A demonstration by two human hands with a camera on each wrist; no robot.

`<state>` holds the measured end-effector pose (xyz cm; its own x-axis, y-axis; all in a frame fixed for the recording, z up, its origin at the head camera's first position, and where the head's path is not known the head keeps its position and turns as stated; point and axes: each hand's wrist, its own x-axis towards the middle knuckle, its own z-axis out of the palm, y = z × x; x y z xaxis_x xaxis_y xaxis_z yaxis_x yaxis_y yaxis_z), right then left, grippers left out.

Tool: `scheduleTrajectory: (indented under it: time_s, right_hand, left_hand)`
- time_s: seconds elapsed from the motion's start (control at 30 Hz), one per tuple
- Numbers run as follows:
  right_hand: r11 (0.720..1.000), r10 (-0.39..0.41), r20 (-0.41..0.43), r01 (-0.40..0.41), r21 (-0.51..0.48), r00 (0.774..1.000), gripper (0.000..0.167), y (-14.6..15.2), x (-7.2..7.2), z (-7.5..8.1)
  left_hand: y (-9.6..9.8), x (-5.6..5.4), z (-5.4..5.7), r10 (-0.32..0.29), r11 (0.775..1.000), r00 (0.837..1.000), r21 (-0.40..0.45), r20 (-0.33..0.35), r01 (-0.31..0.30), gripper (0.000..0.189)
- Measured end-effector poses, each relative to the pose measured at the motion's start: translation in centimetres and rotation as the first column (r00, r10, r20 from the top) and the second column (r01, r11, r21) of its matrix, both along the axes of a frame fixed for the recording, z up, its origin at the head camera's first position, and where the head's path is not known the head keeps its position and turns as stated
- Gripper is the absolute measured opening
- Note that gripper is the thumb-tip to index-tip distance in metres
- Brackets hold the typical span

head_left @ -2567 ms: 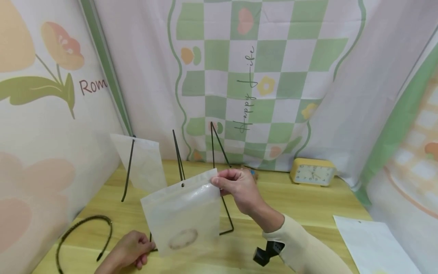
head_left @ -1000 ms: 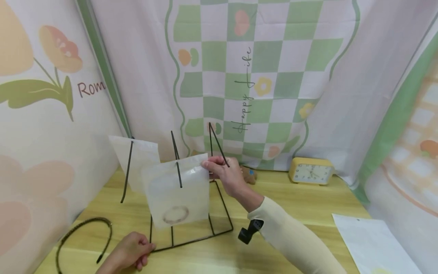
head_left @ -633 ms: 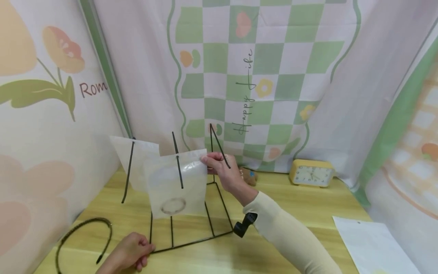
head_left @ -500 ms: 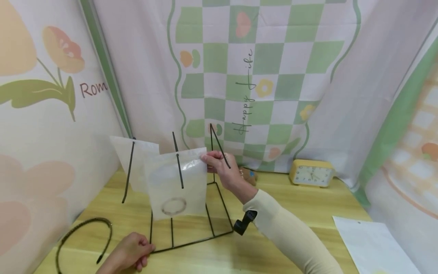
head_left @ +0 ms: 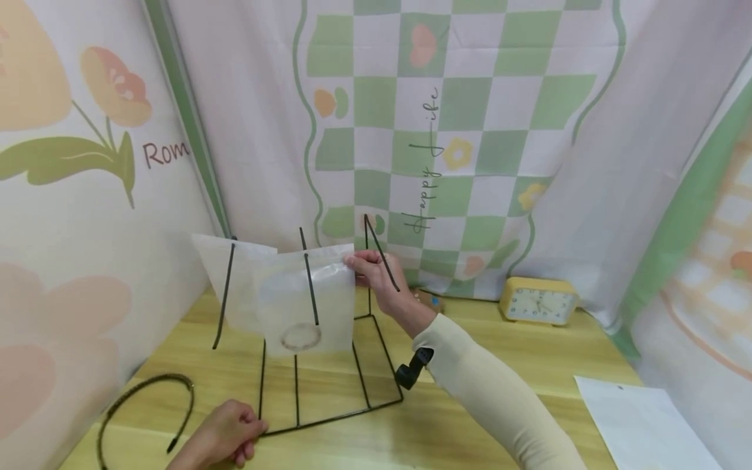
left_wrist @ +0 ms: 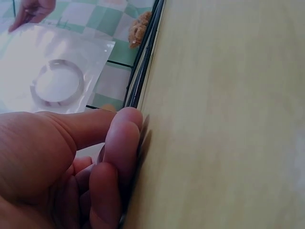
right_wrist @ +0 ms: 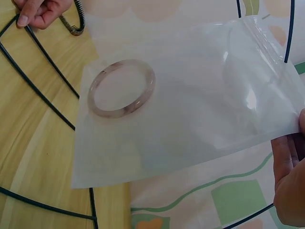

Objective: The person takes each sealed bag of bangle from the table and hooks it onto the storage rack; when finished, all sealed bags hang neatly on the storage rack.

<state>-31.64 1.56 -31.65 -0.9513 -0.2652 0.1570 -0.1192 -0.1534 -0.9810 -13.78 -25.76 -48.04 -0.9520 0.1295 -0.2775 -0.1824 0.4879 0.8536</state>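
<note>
With the left hand (head_left: 223, 431) gripping the black rack (head_left: 331, 418) on the bench (head_left: 470, 378) and the right hand (head_left: 382, 284) pinching the translucent bag (head_left: 335, 307), threaded on the middle prong (head_left: 311, 287), hanging appears under way; next, seat the bag, then release.

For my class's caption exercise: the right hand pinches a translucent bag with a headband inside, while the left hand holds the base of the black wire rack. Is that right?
Not quite: the translucent bag contains a bangle, as the right wrist view shows; the headband lies outside. The right hand pinches the bag, and the left hand holds the base of the black wire rack.
</note>
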Motion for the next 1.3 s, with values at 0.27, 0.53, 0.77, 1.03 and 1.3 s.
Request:
scheduleTrajectory:
  time_s: [0.27,0.53,0.77,1.03,1.3]
  right_hand:
    - [0.999,-0.035,-0.010,0.035,0.021,0.999,0.016,-0.2,-0.8,0.2]
    - [0.998,-0.034,-0.039,0.036,0.054,0.999,0.021,-0.6,-1.5,0.5]
    - [0.995,-0.053,-0.048,0.057,0.077,0.997,0.020,-0.8,-1.9,1.0]
    - [0.991,-0.073,-0.056,0.078,0.105,0.996,0.020,-1.1,-2.4,1.2]
    - [0.990,-0.088,-0.054,0.093,0.106,0.995,0.020,-1.4,-2.6,1.4]
  left_hand:
    - [0.1,-0.2,-0.1,-0.002,1.000,1.000,0.008,0.002,0.002,0.026]
    - [0.1,-0.1,-0.2,0.004,1.000,1.000,0.022,-0.007,-0.004,0.027]
    - [0.1,-0.1,-0.3,0.010,1.000,1.000,0.023,0.003,-0.011,0.027]
    - [0.1,-0.2,-0.5,0.009,1.000,1.000,0.014,0.008,-0.009,0.028]
    - [0.0,-0.1,-0.3,0.010,1.000,1.000,0.002,0.001,-0.010,0.029]
